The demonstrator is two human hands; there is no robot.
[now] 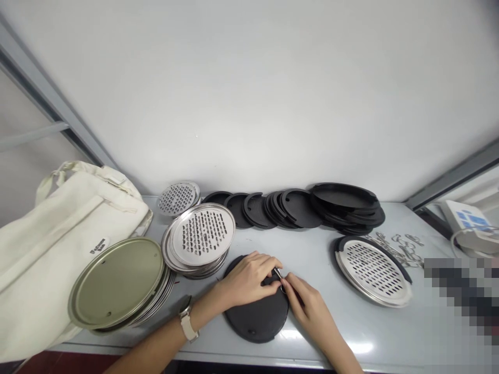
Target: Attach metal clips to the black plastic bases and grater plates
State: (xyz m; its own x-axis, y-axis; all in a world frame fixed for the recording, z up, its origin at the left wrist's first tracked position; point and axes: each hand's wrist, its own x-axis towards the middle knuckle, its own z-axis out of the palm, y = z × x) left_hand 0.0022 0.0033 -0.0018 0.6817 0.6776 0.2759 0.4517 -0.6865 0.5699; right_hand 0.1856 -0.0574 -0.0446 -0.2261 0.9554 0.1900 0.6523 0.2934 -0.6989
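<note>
A round black disc (255, 322) lies flat on the table under both my hands. My left hand (249, 278), with a watch (187, 319) on its wrist, rests over the disc's upper part, and its thumb and index finger close about a small shiny metal clip (278, 272) near the disc's right edge. From the right, my right hand (306, 298) pinches the lower end of the same clip with its fingertips. Part of a thin metal ring shows beneath these fingertips. The fingers hide how clip and disc meet.
Loose metal clips (407, 249) lie at the right, beside a perforated steel disc (376, 270) with a black edge. Perforated plates (205, 234) and olive-green lids (120, 280) are stacked at left, near a cream bag (74, 228). Black discs (300, 208) line the wall.
</note>
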